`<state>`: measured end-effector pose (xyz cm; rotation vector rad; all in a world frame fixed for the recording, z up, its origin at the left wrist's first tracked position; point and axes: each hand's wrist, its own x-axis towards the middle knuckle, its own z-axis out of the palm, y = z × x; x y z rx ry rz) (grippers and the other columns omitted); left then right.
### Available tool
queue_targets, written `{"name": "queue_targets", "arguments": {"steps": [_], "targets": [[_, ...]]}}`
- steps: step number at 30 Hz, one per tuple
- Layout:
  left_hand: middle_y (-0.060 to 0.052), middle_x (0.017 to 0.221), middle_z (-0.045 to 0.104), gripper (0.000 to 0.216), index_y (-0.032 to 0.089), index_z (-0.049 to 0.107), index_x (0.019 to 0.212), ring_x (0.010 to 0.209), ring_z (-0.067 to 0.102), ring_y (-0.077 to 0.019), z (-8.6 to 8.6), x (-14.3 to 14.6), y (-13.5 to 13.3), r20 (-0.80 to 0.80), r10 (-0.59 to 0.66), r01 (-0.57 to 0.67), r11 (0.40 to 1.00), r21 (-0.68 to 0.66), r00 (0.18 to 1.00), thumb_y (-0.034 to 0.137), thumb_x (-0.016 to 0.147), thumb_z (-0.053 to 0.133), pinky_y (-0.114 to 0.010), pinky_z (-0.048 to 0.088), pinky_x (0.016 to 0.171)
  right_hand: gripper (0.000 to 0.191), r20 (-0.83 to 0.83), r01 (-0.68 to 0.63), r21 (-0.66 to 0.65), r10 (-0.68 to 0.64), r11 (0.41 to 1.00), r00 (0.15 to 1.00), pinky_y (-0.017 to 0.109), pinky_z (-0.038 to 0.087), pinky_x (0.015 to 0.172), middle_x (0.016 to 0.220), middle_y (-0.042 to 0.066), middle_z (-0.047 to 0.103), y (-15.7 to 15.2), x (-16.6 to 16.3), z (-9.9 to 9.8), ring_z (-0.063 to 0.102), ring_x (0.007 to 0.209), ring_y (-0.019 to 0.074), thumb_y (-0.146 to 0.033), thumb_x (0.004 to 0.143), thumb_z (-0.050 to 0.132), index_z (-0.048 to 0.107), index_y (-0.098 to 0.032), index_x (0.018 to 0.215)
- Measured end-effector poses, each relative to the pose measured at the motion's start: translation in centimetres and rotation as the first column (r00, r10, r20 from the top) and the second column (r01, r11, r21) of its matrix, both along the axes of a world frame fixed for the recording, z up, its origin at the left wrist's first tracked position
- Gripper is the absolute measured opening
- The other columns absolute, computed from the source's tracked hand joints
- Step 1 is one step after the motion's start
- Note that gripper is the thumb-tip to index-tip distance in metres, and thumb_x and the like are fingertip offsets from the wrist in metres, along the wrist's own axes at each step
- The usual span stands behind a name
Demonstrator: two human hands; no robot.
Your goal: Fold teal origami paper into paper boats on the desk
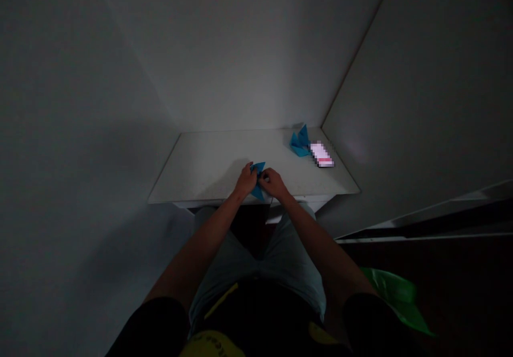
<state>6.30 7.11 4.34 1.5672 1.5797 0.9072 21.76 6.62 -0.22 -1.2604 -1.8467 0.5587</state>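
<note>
Between my hands, over the front part of the white table (pixel 216 154), is a folded piece of blue paper (pixel 257 190) with pointed ends. My left hand (pixel 245 180) is closed around its left side. At its right side, my right hand (pixel 274 183) pinches the paper near the middle with thumb and fingertips. The fingers hide the centre folds. Farther back on the right stands another folded blue paper shape (pixel 298 144) with upright points, like a paper boat.
A phone with a lit, blurred screen (pixel 321 154) lies beside the blue paper shape at the right. Walls (pixel 248 68) enclose the table at the back and both sides. Something shiny and green (pixel 396 293) is low on the right.
</note>
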Motion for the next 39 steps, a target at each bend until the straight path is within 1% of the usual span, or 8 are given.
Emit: {"name": "queue_targets", "arguments": {"steps": [9, 15, 20, 23, 27, 30, 35, 39], "targets": [[-0.009, 0.130, 0.077, 0.035, 0.021, 0.072, 0.124, 0.125, 0.069, -0.0233, 0.7, -0.9, 0.5, 0.093, -0.002, -0.002, 0.999, 0.051, 0.996, 0.022, 0.098, 0.048, -0.038, 0.050, 0.115, 0.009, 0.029, -0.006, -0.015, 0.007, 1.000, 1.000, 0.035, 0.051, 0.086, 0.087, 0.003, 0.066, -0.4, 0.9, 0.8, 0.062, 0.086, 0.0207, -0.021, 0.084, 0.069, 0.062, -0.023, 0.079], [-0.007, 0.103, 0.079, 0.024, 0.020, 0.073, 0.105, 0.096, 0.073, -0.0220, 1.7, -1.8, 0.2, 0.168, 0.030, -0.015, 0.996, -0.088, 0.985, 0.026, 0.096, 0.052, -0.033, 0.058, 0.089, 0.008, -0.135, -0.038, -0.085, 0.026, 0.996, 0.990, 0.035, 0.055, 0.083, 0.089, 0.002, 0.066, -0.9, 1.5, 1.1, 0.063, 0.087, 0.0202, -0.026, 0.087, 0.062, 0.062, -0.024, 0.080], [-0.007, 0.096, 0.077, 0.024, 0.020, 0.072, 0.108, 0.082, 0.072, -0.0215, 1.9, -2.2, 0.4, 0.267, 0.066, 0.000, 0.971, -0.238, 0.961, 0.030, 0.097, 0.053, -0.030, 0.059, 0.067, 0.011, -0.189, -0.073, -0.162, 0.042, 0.984, 0.981, 0.030, 0.055, 0.075, 0.087, 0.001, 0.064, -1.3, 2.1, 1.6, 0.061, 0.083, 0.0184, -0.031, 0.086, 0.060, 0.061, -0.024, 0.078], [-0.008, 0.104, 0.079, 0.025, 0.020, 0.074, 0.111, 0.090, 0.074, -0.0223, 2.0, -2.4, 0.5, 0.220, 0.055, -0.013, 0.982, -0.189, 0.974, 0.027, 0.096, 0.055, -0.033, 0.062, 0.077, 0.012, -0.186, -0.101, -0.189, 0.065, 0.977, 0.980, 0.030, 0.054, 0.073, 0.085, 0.001, 0.064, -1.4, 2.4, 1.9, 0.060, 0.080, 0.0179, -0.032, 0.085, 0.059, 0.060, -0.024, 0.077], [-0.007, 0.122, 0.079, 0.028, 0.021, 0.075, 0.112, 0.115, 0.073, -0.0217, 2.4, -2.7, 0.2, 0.085, -0.048, 0.039, 0.994, 0.105, 0.995, 0.015, 0.090, 0.060, -0.034, 0.058, 0.102, 0.011, -0.129, -0.099, -0.203, 0.073, 0.974, 0.989, 0.030, 0.053, 0.075, 0.085, 0.001, 0.065, -1.4, 2.6, 2.1, 0.060, 0.079, 0.0175, -0.031, 0.085, 0.059, 0.061, -0.023, 0.078], [-0.007, 0.122, 0.079, 0.028, 0.022, 0.075, 0.115, 0.114, 0.073, -0.0217, 2.7, -2.6, -0.4, -0.004, -0.120, 0.119, 0.972, 0.203, 0.993, 0.015, 0.092, 0.059, -0.035, 0.058, 0.103, 0.006, -0.074, -0.086, -0.155, 0.075, 0.984, 0.994, 0.030, 0.053, 0.080, 0.087, 0.001, 0.066, -1.4, 2.5, 2.0, 0.062, 0.083, 0.0179, -0.027, 0.084, 0.063, 0.063, -0.023, 0.080], [-0.008, 0.123, 0.078, 0.029, 0.021, 0.077, 0.114, 0.114, 0.073, -0.0228, 3.0, -2.1, -1.1, -0.053, -0.126, 0.134, 0.968, 0.211, 0.991, 0.014, 0.093, 0.058, -0.037, 0.060, 0.103, 0.018, -0.055, -0.097, -0.072, 0.094, 0.993, 0.994, 0.035, 0.055, 0.084, 0.101, 0.003, 0.066, -1.5, 2.1, 2.0, 0.062, 0.086, 0.0192, -0.021, 0.084, 0.071, 0.072, -0.022, 0.102], [-0.007, 0.118, 0.079, 0.028, 0.021, 0.075, 0.121, 0.094, 0.075, -0.0207, 2.9, -2.0, -1.3, 0.079, -0.090, 0.085, 0.995, 0.058, 0.993, 0.022, 0.100, 0.056, -0.035, 0.065, 0.086, 0.025, -0.022, -0.048, 0.005, 0.048, 0.999, 0.999, 0.040, 0.057, 0.089, 0.115, 0.010, 0.061, -1.7, 2.1, 2.2, 0.061, 0.107, 0.0264, -0.025, 0.087, 0.078, 0.079, -0.024, 0.111]]}}
